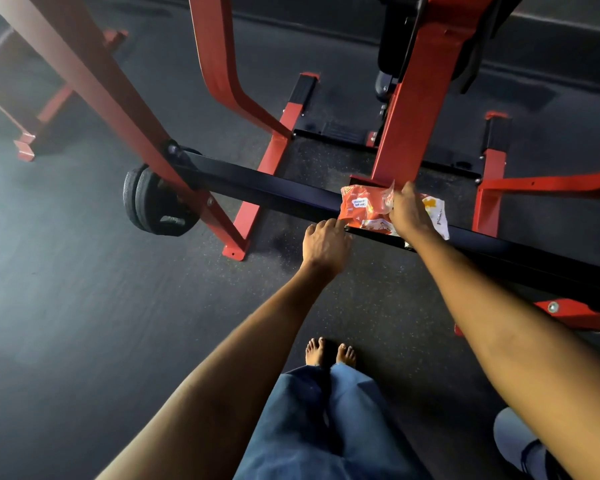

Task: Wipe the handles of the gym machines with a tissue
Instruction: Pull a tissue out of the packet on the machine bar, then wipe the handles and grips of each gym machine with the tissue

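An orange and white tissue packet (364, 211) lies on the black bar (257, 187) of a red gym machine. My right hand (407, 211) lies on top of the packet, its fingers reaching into the clear torn flap at the packet's top edge. My left hand (324, 244) is at the packet's left corner, fingers curled against the bar's near edge; whether it pinches the packet I cannot tell. No loose tissue shows. The machine's handles are out of view.
Red frame legs (278, 147) and a red upright (416, 109) stand beyond the bar. Black weight plates (156, 202) hang at the left. Dark rubber floor (84, 306) spreads to the left. My bare feet (329, 353) stand just short of the bar.
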Available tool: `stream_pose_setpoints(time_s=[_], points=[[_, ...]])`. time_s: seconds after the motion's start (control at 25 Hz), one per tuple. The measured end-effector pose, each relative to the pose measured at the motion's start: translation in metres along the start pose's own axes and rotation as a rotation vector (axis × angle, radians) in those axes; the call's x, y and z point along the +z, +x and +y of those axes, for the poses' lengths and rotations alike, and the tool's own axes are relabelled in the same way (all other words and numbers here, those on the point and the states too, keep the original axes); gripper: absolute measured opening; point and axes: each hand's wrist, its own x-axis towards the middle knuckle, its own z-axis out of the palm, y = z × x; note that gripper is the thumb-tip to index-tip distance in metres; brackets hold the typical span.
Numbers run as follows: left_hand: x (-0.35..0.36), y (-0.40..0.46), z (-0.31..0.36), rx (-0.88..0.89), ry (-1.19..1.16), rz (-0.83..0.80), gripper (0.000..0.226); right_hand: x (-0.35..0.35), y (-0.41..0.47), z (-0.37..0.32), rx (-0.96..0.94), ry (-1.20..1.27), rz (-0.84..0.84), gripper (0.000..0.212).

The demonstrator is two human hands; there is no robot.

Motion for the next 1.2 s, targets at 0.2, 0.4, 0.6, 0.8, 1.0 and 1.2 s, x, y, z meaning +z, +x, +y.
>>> stream_pose_setpoints(time_s=[0.2, 0.4, 0.6, 0.8, 1.0, 1.2], points=[[0.0, -0.003, -0.011, -0.014, 0.016, 0.013, 0.035, -0.006, 0.003, -0.02, 0.141, 0.005, 0.201, 0.04], [-0.006, -0.012, -0.018, -0.066, 0.026, 0.059, 0.033, -0.011, -0.004, -0.018, 0.176, -0.008, 0.254, 0.034], [-0.013, -0.045, -0.022, -0.05, 0.019, 0.109, 0.031, -0.029, -0.044, -0.022, 0.113, -0.093, 0.35, 0.035], [-0.03, -0.097, -0.016, -0.113, 0.1, 0.13, 0.035, -0.029, -0.109, -0.042, -0.092, -0.122, 0.227, 0.038], [-0.072, -0.173, -0.034, -0.203, 0.161, 0.218, 0.035, -0.032, -0.184, -0.098, -0.527, -0.489, 0.177, 0.023], [-0.136, -0.258, -0.094, -0.367, 0.245, 0.352, 0.035, -0.01, -0.262, -0.206, -0.811, -0.702, 0.247, 0.026]])
